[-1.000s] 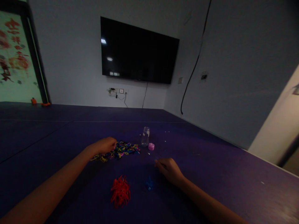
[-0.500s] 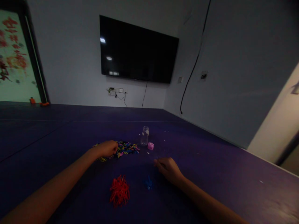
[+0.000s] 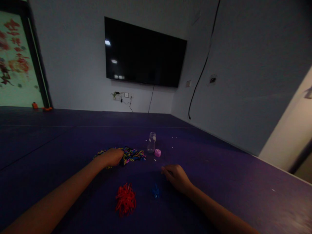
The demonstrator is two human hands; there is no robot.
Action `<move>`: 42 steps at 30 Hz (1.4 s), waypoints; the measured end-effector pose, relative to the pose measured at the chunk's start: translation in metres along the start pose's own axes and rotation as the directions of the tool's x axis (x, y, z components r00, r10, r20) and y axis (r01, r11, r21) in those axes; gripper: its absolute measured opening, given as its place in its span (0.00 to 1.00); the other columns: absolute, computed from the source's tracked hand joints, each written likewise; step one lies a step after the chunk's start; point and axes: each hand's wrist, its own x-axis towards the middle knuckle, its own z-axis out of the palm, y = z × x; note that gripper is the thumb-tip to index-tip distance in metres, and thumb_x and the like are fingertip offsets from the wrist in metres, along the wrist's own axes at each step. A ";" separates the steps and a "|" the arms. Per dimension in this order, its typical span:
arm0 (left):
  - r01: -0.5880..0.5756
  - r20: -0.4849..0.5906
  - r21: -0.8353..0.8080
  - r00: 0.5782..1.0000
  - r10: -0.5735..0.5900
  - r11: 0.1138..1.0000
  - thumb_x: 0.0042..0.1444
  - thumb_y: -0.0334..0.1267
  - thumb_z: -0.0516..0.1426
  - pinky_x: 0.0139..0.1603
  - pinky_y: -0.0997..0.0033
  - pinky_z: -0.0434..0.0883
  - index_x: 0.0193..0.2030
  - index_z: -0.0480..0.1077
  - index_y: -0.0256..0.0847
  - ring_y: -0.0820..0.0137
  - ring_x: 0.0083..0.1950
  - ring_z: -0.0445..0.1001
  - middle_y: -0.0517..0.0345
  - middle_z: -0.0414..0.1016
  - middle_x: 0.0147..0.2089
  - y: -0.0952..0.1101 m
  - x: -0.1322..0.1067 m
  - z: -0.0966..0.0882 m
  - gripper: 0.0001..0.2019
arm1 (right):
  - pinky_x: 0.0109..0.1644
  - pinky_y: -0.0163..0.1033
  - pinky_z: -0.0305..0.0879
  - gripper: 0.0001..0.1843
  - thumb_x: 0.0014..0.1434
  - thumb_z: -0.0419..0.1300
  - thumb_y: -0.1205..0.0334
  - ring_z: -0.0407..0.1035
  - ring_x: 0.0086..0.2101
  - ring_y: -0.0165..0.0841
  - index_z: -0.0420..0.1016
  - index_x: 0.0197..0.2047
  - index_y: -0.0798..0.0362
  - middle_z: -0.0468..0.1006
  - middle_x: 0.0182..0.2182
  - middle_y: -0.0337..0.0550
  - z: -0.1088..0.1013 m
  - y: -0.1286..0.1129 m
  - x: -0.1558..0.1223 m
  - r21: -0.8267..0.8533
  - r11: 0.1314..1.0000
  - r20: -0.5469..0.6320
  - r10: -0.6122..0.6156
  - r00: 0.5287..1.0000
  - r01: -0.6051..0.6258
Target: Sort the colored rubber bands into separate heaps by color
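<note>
A mixed pile of small coloured rubber bands (image 3: 133, 155), yellow, blue, pink and black, lies on the purple surface. My left hand (image 3: 114, 157) reaches down into the pile's left part, fingers curled together; their tips are hidden, so what they grip cannot be made out. To the right, my right hand (image 3: 175, 175) rests low over the surface, thumb and forefinger closed as in a pinch. Anything between them is too small or dark to name. Nearer to me are a tangled heap of red rubber bands (image 3: 125, 199) and a small blue cluster (image 3: 156, 191).
A clear bottle (image 3: 151, 143) stands without a lid behind the hands, with a pink cap (image 3: 157, 152) beside it. White scraps (image 3: 172, 147) dot the purple surface (image 3: 219, 191). A television (image 3: 143, 53) hangs on the back wall, and a black cable (image 3: 201, 73) runs down the right wall.
My left hand has shifted slightly within the mixed pile and turned a little, with more bands showing behind its wrist. My right hand has hardly moved.
</note>
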 end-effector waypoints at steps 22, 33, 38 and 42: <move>-0.009 0.010 -0.050 1.000 0.010 0.999 0.52 0.27 0.52 0.32 0.73 0.64 0.32 0.72 0.40 0.66 0.35 0.74 0.52 0.76 0.35 -0.003 -0.002 -0.003 0.08 | 0.27 0.33 0.54 0.25 0.65 0.42 0.53 0.64 0.21 0.29 0.73 0.27 0.54 0.71 0.19 0.40 0.000 -0.001 -0.001 -0.007 1.000 0.005 -0.001 1.000 0.001; 0.001 -0.016 -0.090 1.000 -0.002 0.996 0.54 0.26 0.49 0.40 0.64 0.66 0.29 0.70 0.37 0.60 0.37 0.74 0.46 0.76 0.33 0.005 -0.004 -0.005 0.10 | 0.26 0.33 0.54 0.25 0.65 0.42 0.53 0.65 0.20 0.29 0.72 0.27 0.55 0.72 0.19 0.41 0.000 0.000 -0.001 0.003 1.000 0.016 0.005 1.000 -0.005; -0.091 -0.073 -0.248 0.995 0.075 0.964 0.58 0.34 0.47 0.35 0.74 0.64 0.35 0.67 0.40 0.69 0.35 0.71 0.55 0.75 0.36 0.004 -0.007 -0.015 0.09 | 0.26 0.33 0.54 0.25 0.65 0.41 0.53 0.64 0.20 0.29 0.73 0.27 0.55 0.72 0.18 0.41 0.002 0.002 0.000 -0.009 1.000 0.002 -0.002 1.000 0.002; -0.229 -0.148 -0.580 0.973 0.175 0.782 0.57 0.39 0.48 0.31 0.75 0.63 0.35 0.65 0.39 0.71 0.31 0.68 0.59 0.71 0.31 0.020 -0.008 -0.020 0.08 | 0.27 0.33 0.54 0.25 0.65 0.42 0.54 0.65 0.20 0.30 0.73 0.27 0.55 0.72 0.19 0.41 0.002 0.001 0.000 -0.011 1.000 -0.014 -0.007 1.000 0.007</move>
